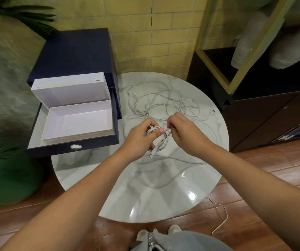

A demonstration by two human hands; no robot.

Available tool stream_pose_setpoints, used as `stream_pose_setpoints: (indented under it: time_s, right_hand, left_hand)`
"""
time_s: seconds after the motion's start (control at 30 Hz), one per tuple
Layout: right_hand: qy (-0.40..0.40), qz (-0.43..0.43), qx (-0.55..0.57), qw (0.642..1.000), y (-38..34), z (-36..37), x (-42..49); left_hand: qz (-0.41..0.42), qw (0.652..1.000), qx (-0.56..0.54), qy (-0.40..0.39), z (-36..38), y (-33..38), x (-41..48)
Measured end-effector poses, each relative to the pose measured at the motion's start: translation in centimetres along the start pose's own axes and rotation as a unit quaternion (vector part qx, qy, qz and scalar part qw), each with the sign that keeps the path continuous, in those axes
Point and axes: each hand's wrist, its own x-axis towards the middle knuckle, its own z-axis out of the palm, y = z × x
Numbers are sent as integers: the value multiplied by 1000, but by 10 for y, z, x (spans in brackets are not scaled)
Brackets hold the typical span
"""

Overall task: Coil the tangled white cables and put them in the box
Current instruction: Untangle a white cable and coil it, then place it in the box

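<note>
Left hand (pixel 142 136) grips small coil (pixel 159 140) over tabletop (pixel 145 200) middle, fingers curled round loops so they stay put. Right hand (pixel 180 131) pinches cable end (pixel 169 130) – probably to wrap it. Tangled cables (pixel 165 102) by far edge. White box (pixel 76 122) open in drawer (pixel 73 147) at left edge – ready for coil.

The left hand (pixel 138 140) hides part of the coil (pixel 166 140).

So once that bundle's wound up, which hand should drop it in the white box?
Left, probably. The left hand grips the coil, and the open white box lies on that side. The right hand pinches a loose strand, farther away.
</note>
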Motion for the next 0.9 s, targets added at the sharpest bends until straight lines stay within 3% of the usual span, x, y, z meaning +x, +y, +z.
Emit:
stream_pose_setpoints:
  time_s: [0.1,0.17,0.27,0.33,0.37,0.47,0.53,0.63,0.77,0.9]
  right_hand:
    - [16,46,36,998,0,4,-1]
    - [-6,129,119,985,-4,6,-1]
    - [-78,269,334,900,-12,11,-6]
    - [-70,302,427,850,-16,14,-7]
    - [-56,306,440,842,-16,13,-7]
    - [-19,292,346,891,-13,9,1]
    - [-8,244,231,942,-10,5,5]
    - [-24,147,93,984,-7,0,8]
    - [-9,-7,-59,998,0,-4,12]
    - [-7,-35,-119,992,-2,-12,15]
  left_hand:
    - [4,1000,-4,7,-3,-3,0]
    - [9,1000,-16,13,-2,-4,0]
    - [13,999,-25,35,-2,-5,0]
    - [11,999,-25,40,-4,-7,-1]
    - [7,999,-26,40,-5,-8,-1]
    - [1,1000,-22,20,-7,-12,-3]
    - [0,1000,-18,2,-7,-13,-4]
    - [-2,1000,2,-18,-10,-12,-6]
    - [35,996,50,-61,-18,-9,-10]
    - [49,987,123,-90,-25,-12,-11]
